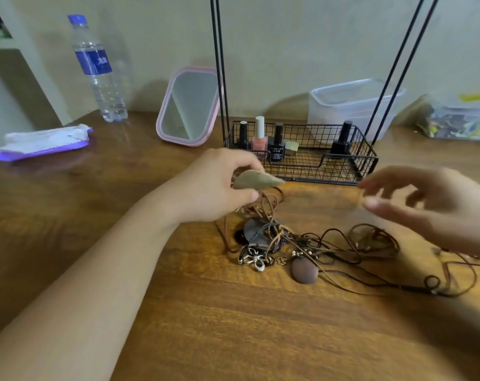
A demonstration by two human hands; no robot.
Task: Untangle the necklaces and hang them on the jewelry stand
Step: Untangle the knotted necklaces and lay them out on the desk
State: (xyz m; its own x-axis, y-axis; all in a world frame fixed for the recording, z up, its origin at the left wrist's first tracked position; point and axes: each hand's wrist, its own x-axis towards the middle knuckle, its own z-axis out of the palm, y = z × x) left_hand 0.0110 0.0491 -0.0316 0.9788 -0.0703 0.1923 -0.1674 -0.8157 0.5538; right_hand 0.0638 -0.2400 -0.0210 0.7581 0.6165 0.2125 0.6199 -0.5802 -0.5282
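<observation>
While the wooden desk (123, 270) carries everything, the black wire jewelry stand (302, 158) sits at the back with its thin rods rising out of view. Before it lies the tangle of necklaces (302, 243): brown and black cords knotted together, a round brown pendant (304, 270), a silver flower charm (254, 259). My left hand (214, 185) pinches a tan leaf-shaped pendant (256, 180), its cords trailing down into the heap. My right hand (431, 207) hovers blurred, fingers spread, holding nothing.
</observation>
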